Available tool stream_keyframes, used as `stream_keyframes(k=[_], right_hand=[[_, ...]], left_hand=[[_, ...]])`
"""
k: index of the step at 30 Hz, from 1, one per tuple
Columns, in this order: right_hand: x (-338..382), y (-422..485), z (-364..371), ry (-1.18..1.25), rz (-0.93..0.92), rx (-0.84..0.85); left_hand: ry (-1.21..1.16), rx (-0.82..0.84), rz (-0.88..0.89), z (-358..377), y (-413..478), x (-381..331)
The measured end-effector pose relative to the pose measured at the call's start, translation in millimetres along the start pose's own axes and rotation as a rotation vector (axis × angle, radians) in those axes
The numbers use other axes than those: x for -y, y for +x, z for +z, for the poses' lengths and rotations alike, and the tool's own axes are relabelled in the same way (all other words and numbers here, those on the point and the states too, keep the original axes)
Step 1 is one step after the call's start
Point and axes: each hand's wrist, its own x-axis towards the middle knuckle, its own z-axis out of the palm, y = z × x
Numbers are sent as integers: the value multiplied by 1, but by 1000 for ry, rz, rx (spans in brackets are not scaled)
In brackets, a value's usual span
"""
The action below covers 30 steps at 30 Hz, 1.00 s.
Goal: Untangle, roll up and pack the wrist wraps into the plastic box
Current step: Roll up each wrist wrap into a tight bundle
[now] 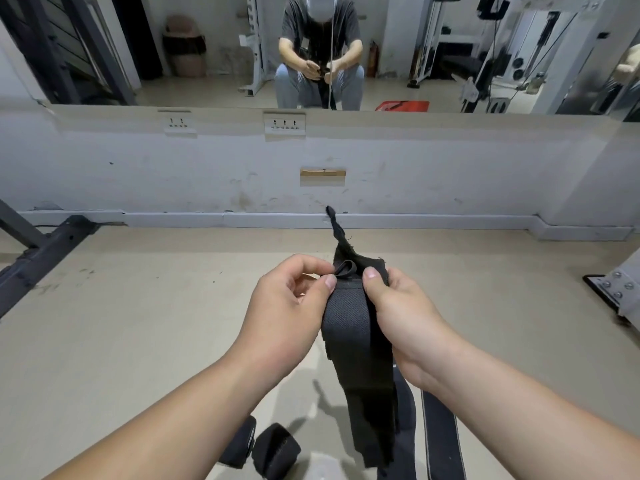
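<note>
A black wrist wrap (349, 327) hangs in front of me, its long tail dropping toward the floor. My left hand (287, 313) pinches its upper left edge between thumb and fingers, beside the small thumb loop (344, 269). My right hand (405, 317) grips the upper right edge, thumb on top. A twisted cord end (335, 225) sticks up above the wrap. Two rolled black wraps (275, 450) (239, 445) lie on the floor below my left forearm. The plastic box is not in view.
A black strap or belt (441, 434) lies on the floor at the lower right. A dark rack base (41, 258) stands at the left and a bolted metal foot (616, 289) at the right. Ahead are a white wall (207, 168) and a mirror.
</note>
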Motion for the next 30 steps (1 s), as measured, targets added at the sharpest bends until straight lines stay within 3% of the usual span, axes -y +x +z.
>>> stream_keyframes(k=[7, 16, 22, 30], right_hand=[[1, -4, 0, -76, -67, 70], [1, -4, 0, -7, -150, 216], [-3, -1, -2, -104, -157, 150], [0, -3, 1, -158, -195, 157]], left_hand=[[-73, 19, -39, -2, -2, -5], [-88, 24, -9, -6, -1, -9], [-80, 75, -43, -6, -3, -9], [-184, -22, -187, -2, 1, -11]])
